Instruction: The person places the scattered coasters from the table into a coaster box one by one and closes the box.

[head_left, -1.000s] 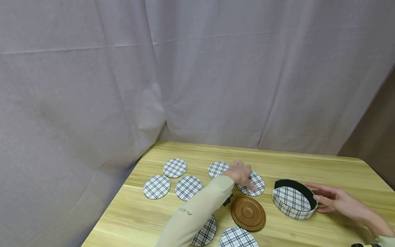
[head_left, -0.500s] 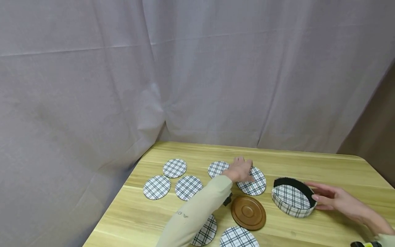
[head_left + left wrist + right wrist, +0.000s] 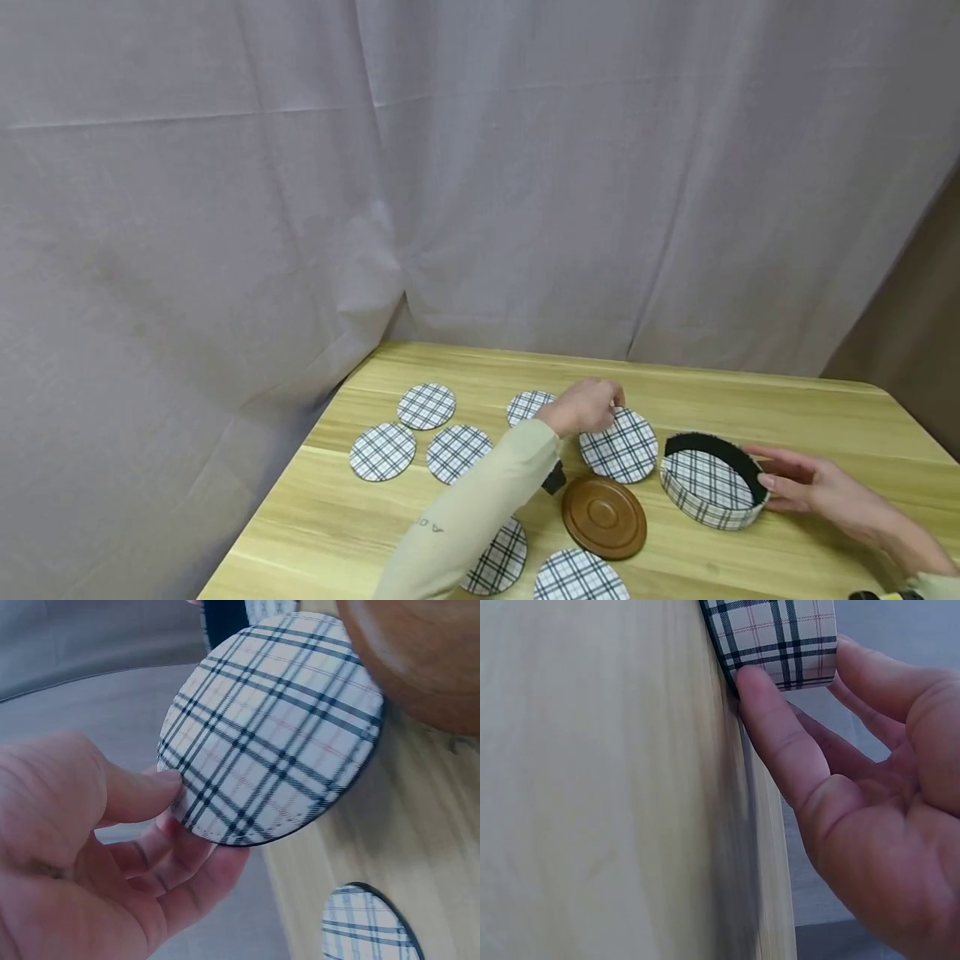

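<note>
My left hand (image 3: 588,406) pinches the far edge of a round plaid coaster (image 3: 621,448), black and white with thin red lines. In the left wrist view the thumb lies on the face of this coaster (image 3: 274,735) and the fingers are behind its rim; it tilts up off the table. To its right stands a round, shallow plaid coaster holder (image 3: 705,510) with a black lining, a plaid disc showing inside it. My right hand (image 3: 825,492) grips the right side of the holder, thumb at the rim and fingers along the outer wall (image 3: 780,637).
A brown round wooden lid-like disc (image 3: 603,518) lies just in front of the held coaster. Several more plaid coasters (image 3: 460,454) lie spread to the left and at the near side (image 3: 581,577) of the wooden table (image 3: 315,517). A grey curtain (image 3: 510,208) hangs behind.
My left fingers, spread over the coaster earlier, have closed on its far edge. The coaster has risen into a tilt and shifted slightly right. My right hand stays on the holder.
</note>
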`<state>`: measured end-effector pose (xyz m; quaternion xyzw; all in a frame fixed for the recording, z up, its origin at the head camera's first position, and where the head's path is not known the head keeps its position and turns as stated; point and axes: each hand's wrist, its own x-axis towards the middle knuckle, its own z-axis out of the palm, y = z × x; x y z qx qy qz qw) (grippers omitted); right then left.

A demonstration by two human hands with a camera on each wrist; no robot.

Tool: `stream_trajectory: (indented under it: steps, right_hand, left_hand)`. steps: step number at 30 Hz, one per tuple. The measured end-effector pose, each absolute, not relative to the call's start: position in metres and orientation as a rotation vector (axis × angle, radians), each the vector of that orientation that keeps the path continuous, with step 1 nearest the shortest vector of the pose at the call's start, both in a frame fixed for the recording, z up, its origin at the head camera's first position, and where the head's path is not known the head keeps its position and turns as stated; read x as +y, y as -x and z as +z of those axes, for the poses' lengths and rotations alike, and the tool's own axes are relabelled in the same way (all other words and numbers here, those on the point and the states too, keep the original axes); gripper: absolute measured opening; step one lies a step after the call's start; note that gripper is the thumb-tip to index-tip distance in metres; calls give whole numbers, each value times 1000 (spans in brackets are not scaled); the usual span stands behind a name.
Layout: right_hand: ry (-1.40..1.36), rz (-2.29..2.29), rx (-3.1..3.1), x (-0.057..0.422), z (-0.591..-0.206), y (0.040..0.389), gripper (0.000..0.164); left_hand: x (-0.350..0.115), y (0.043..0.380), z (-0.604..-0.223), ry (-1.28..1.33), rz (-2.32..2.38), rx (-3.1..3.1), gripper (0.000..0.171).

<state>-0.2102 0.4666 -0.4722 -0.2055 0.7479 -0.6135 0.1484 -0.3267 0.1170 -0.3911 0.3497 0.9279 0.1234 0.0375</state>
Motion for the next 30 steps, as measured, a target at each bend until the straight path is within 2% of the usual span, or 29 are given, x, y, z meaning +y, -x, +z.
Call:
stream_trajectory:
  steps: [5,12,18,30]
  right_hand:
    - [582,-1762,2150,465,-471,211,52]
    - [550,-1770,2140,464,-471,211,51]
    - [548,-1784,2117,465,-471,211,52]
    - [568,-1782,2107,467,-469,211,51]
  left_hand:
    - [113,325,-382,-1089,492,2811,32]
    - [115,323,-378,-1076,723,2778,19]
    - [124,316,-377,-1022,920,2729,19]
    - [143,308,-394,-838,1360,2535,9]
